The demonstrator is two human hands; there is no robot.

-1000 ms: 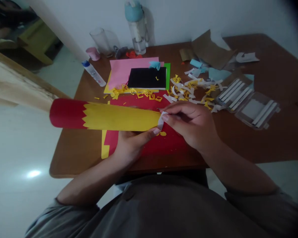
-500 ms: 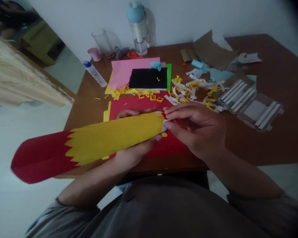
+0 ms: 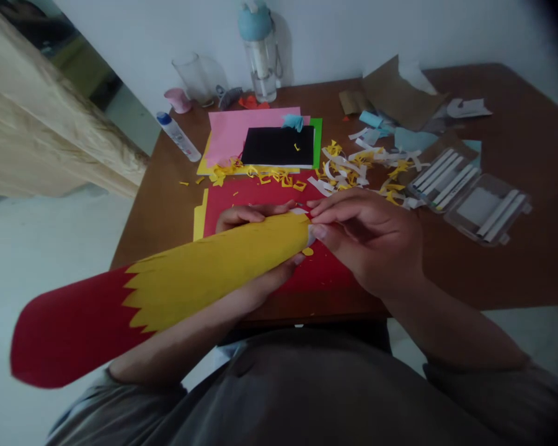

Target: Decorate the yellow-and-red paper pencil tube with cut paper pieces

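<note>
A long paper tube point(image 3: 214, 259) lies across my left forearm, yellow with a jagged-edged border where it meets its red end at the lower left. My left hand point(image 3: 265, 280) cradles its narrow end from beneath, thumb and fingers showing on either side. With fingers and thumb pinched, my right hand point(image 3: 374, 238) grips the tip, where small white paper tabs point(image 3: 299, 211) stick out. Below the tube is a red paper sheet point(image 3: 325, 272) on the table, with a small yellow scrap point(image 3: 307, 252) on it.
Yellow and white paper strips point(image 3: 348, 167) lie behind my hands. Beyond are a black sheet point(image 3: 278, 147), pink paper point(image 3: 251, 127), a glue bottle point(image 3: 179, 137) and a water bottle point(image 3: 259, 59). On the right, an open marker case point(image 3: 469, 198) sits near brown paper point(image 3: 402, 93).
The tube's red end has swung down and toward me, and the tube has rolled slightly. My right fingers stay at the tip, pressing a white tab. The curtain at the left has shifted.
</note>
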